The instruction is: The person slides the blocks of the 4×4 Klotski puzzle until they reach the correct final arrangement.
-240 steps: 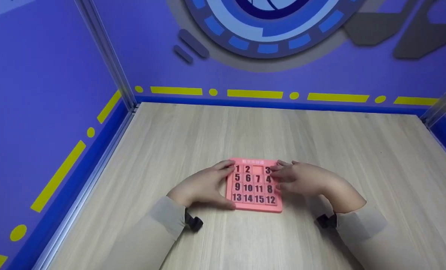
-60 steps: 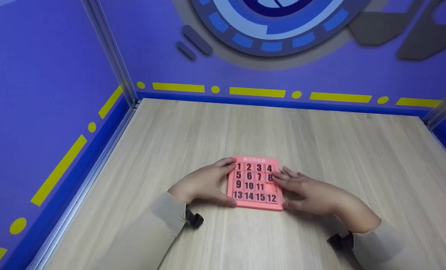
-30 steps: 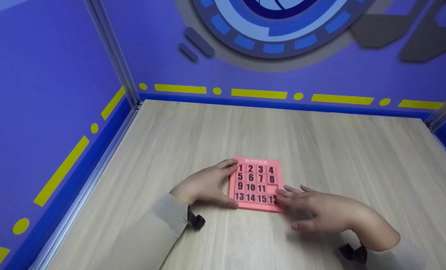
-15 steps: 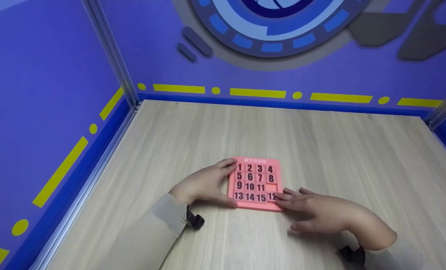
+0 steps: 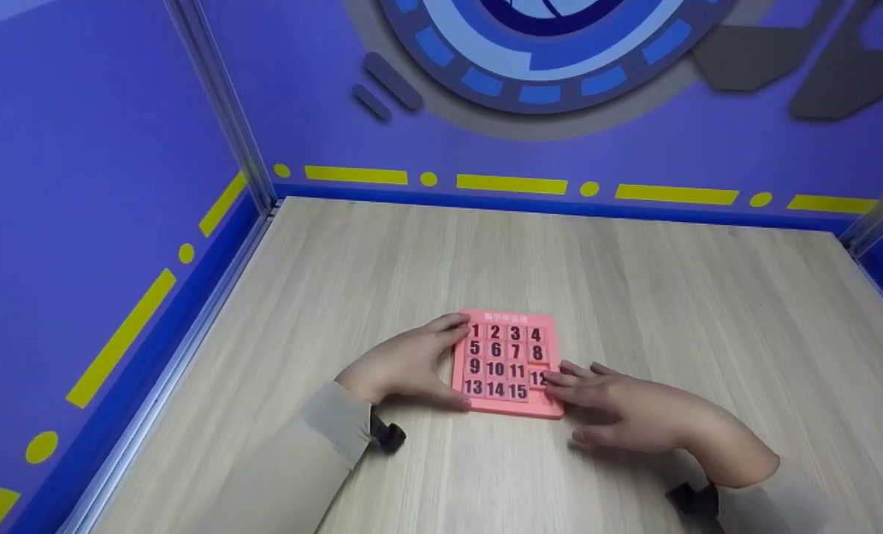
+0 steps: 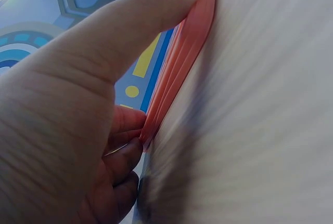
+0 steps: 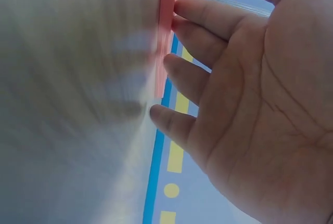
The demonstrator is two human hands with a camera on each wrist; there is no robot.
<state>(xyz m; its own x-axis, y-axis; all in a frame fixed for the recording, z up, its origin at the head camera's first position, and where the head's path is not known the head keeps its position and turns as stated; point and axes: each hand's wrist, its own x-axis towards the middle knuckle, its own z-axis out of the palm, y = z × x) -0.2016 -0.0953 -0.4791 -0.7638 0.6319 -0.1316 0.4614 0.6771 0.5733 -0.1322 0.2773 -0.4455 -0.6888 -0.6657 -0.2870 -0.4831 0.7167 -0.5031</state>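
Note:
A pink number slide puzzle lies flat on the table, its tiles numbered 1 to 15. My left hand holds the frame's left side, thumb at the near corner and fingers at the far one; in the left wrist view the thumb lies against the puzzle's edge. With fingers extended, my right hand touches tile 12 in the right column. That tile sits just under tile 8, with a gap below it in the bottom right corner. The right thumb is off the puzzle.
The wood-grain table extends around the puzzle. A blue-purple wall with yellow dashes stands at the back, another wall at the left. A metal post joins them. Black straps circle both wrists.
Earlier, 3, 4 and 8 slid into place in the upper right. Over the last second, tile 12 has moved up from the bottom row under my right fingers. The left hand stays put.

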